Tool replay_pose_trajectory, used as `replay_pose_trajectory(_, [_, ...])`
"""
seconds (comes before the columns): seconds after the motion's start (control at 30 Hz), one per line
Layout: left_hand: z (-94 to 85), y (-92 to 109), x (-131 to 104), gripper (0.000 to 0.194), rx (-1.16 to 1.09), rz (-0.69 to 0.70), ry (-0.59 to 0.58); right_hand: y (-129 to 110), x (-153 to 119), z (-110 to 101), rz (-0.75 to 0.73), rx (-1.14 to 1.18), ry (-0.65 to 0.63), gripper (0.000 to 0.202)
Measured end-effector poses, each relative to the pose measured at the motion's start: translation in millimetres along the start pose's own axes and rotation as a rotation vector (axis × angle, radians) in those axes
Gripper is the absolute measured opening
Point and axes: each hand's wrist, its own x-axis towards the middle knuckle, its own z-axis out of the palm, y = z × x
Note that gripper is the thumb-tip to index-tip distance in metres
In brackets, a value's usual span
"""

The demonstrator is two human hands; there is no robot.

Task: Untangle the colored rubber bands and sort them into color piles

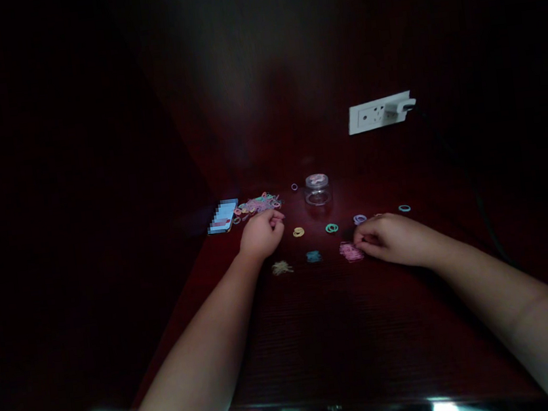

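My left hand (261, 233) has its fingers curled together at the near edge of a mixed heap of small elastic hair bands (260, 204). Whatever it holds, if anything, is hidden. My right hand (391, 239) is closed, thumb and fingers bent together, beside a pile of thin pink bands (351, 251); I cannot make out anything between its fingertips. Between the hands lie yellow bands (298, 232), green bands (331, 228) and purple bands (359, 219). Nearer me are a pale yellowish pile (282, 268) and a blue pile (313, 256).
A lidded clear jar (318, 191) stands at the back, with a single purple band (294, 187) left of it. A phone (223, 216) lies far left, a light blue band (404, 208) on the right. A plug sits in the wall socket (365, 118) above the dark red table (347, 329).
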Motion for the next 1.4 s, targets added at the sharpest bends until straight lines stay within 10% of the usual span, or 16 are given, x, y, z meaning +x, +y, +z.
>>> replay_pose_trajectory(0.73, [0.8, -40, 4, 0.035, 0.088, -0.236, -0.01, 8, -3, 3, 0.155, 0.109, 0.245, 0.022])
replay_pose_trajectory(1.4, [3.1, -29, 4, 0.028, 0.14, -0.229, -0.055, 4, -3, 5, 0.129, 0.16, 0.255, 0.021])
